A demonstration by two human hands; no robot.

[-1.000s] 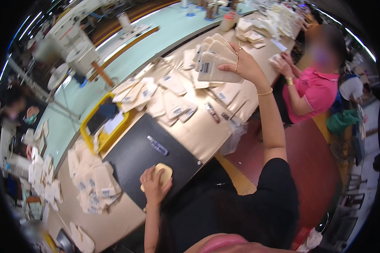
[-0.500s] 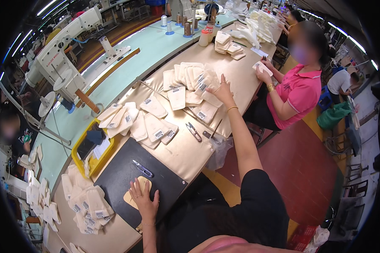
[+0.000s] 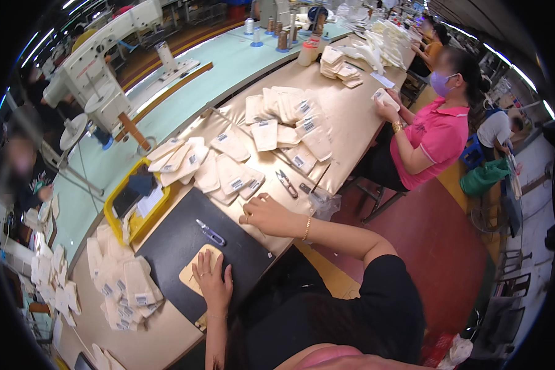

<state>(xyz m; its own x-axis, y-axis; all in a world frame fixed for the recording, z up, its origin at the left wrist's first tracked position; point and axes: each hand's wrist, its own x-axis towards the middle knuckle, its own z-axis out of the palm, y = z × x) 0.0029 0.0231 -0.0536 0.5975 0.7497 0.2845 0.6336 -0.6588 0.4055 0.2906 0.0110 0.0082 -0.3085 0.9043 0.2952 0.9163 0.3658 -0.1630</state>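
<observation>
My left hand [image 3: 213,282] lies flat, fingers spread, on a cream rounded fabric piece [image 3: 194,271] on the black mat [image 3: 172,240]. A pair of thread snips [image 3: 210,233] with a bluish handle rests on the mat just beyond it. Over the mat's right edge hovers my right hand [image 3: 271,214], its fingers loosely bent and apart, with nothing visible in them. Beyond that hand are fanned cream fabric pieces with printed labels [image 3: 228,174] and a second pair of snips [image 3: 287,184]. A larger pile of labelled pieces [image 3: 283,114] lies farther off.
At the left, a yellow tray [image 3: 114,216] holds dark items and paper. More labelled pieces [image 3: 126,287] lie left of the mat. Sewing machines [image 3: 86,80] and thread cones [image 3: 282,40] stand across the table. A co-worker in pink [image 3: 438,135] sits at the right, holding a piece.
My right hand has drawn back from the far pile toward the mat. My left hand stays on the fabric piece. The view has shifted slightly.
</observation>
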